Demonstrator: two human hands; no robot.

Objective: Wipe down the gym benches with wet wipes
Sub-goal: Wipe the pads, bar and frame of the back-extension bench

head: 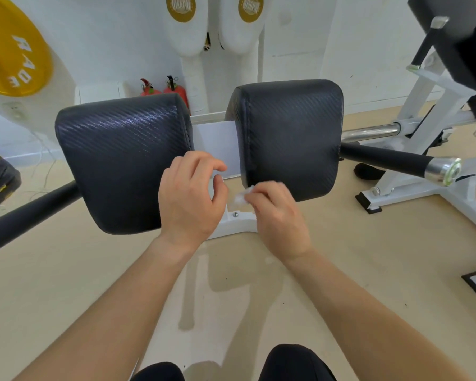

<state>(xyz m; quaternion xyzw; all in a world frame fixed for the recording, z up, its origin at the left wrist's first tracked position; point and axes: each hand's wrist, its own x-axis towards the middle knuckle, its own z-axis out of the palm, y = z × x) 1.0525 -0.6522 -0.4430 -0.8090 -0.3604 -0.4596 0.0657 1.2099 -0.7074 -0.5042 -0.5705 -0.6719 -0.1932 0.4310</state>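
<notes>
Two black textured pads of a gym machine stand side by side, the left pad [121,160] and the right pad [289,136], with a white frame post [217,147] between them. My right hand [278,218] pinches a small crumpled white wet wipe [242,195] just below the right pad's lower left corner. My left hand [190,199] hovers beside it in front of the gap, fingers curled with thumb and forefinger close together; it holds nothing that I can see.
Black handle bars stick out on the left [25,215] and right [388,158]. A yellow weight plate [11,48] hangs at the upper left. Two red extinguishers [173,90] stand by the wall. Another white machine frame [423,105] fills the right side. Beige floor lies below.
</notes>
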